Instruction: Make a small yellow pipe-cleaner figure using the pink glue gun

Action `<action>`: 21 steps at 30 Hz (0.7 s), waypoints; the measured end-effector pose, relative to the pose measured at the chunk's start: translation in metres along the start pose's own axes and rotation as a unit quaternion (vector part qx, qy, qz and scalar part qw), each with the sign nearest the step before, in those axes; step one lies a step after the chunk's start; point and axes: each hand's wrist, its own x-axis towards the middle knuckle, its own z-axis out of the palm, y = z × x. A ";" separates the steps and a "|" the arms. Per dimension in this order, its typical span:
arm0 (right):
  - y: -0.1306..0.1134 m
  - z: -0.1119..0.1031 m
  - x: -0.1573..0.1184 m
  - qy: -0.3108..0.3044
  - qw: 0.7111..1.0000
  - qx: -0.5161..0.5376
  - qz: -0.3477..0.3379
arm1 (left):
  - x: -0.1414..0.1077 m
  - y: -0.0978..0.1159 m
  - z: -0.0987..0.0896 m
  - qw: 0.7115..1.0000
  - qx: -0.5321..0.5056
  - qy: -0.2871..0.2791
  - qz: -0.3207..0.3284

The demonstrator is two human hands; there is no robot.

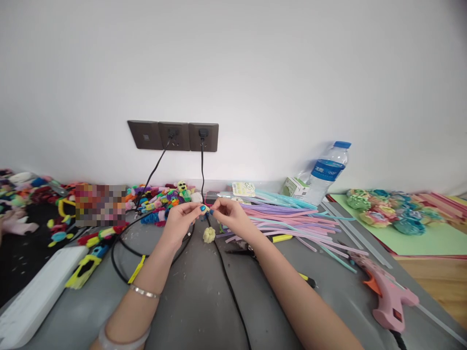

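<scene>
My left hand [184,218] and my right hand [230,216] meet above the grey table, thumbs and fingertips pinched close together. Between them is a small pale yellow piece [206,209], mostly covered by the fingertips; its exact kind is hard to make out. Just below lies a pale yellow fuzzy flower-like ball [209,235], beside a black cable [226,277]. Under my right wrist a pair of black-tipped pliers [239,252] is partly hidden. To the right of my right hand spreads a bundle of pastel pipe cleaners [288,216].
A pink glue gun [390,296] lies at the right, near a tilted water bottle [326,170] and a small box [295,188]. Crepe flowers [408,226] rest on green paper [357,206]. Leftward are a white power strip [40,296], fuzzy figures [85,267] and wall sockets [173,136].
</scene>
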 end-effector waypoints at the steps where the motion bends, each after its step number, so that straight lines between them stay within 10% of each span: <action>1: 0.001 0.001 0.000 -0.007 0.999 0.030 0.016 | -0.001 0.000 0.002 1.000 -0.009 0.007 -0.003; 9: 0.001 0.005 -0.001 -0.047 0.980 0.173 0.081 | -0.007 -0.001 0.018 0.995 -0.066 0.070 -0.002; 21: 0.002 0.008 -0.001 -0.015 0.974 0.206 0.096 | -0.010 -0.005 0.024 0.987 -0.155 0.014 -0.040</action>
